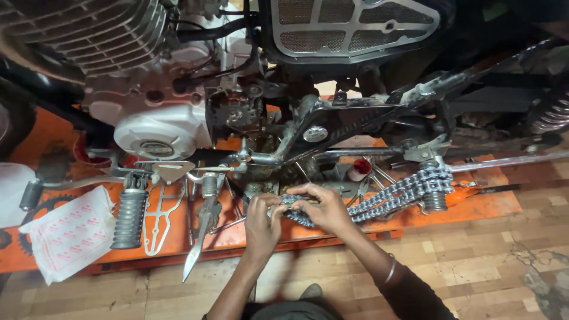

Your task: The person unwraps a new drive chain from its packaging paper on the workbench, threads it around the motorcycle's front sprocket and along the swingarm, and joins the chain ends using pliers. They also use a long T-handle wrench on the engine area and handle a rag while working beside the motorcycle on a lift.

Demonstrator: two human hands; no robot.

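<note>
Grey steel drive chain (379,200) lies doubled across the orange metal lift platform (474,207); left hand (262,220) and right hand (323,208) both pinch its near-left end.

Views: one only, head-worn camera; no second view to share ground with.
Position: above the person's own forearms, beside a motorcycle on an orange lift platform (474,207).
Facing: steeply down and forward, toward the motorcycle's lower side; engine (154,89) at upper left, frame (355,112) at centre.
Nearness: close; left hand (262,220) and right hand (323,207) sit at lower centre, with arms entering from the bottom edge.
Coverage: tiled floor (474,266) fills the bottom strip; machine cropped at top and both sides.
</note>
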